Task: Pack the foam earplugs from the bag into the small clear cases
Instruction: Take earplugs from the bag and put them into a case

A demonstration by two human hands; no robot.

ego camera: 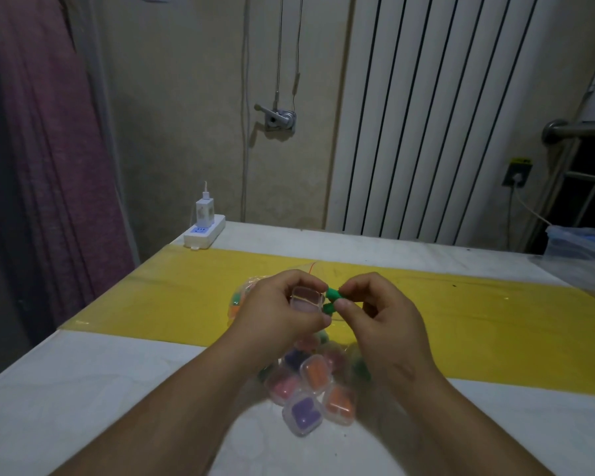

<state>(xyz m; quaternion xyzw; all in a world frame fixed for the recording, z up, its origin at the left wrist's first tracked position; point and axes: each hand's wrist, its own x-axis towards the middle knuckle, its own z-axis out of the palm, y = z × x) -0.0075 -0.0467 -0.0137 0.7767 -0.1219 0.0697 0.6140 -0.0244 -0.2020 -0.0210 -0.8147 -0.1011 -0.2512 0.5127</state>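
While my left hand (275,314) grips: clear case (307,297)
Right hand (382,310): pinching green earplugs (334,295), 3 o'clock of the case
Next: probably tuck both in

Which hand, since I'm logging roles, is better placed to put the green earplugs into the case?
Right. The right hand pinches two green earplugs just beside the case; the left hand only holds that case.

Dim room, beige wall (186,97).
White radiator (426,115) right; purple curtain (49,149) left; power strip (205,231) on far corner of table (83,389).
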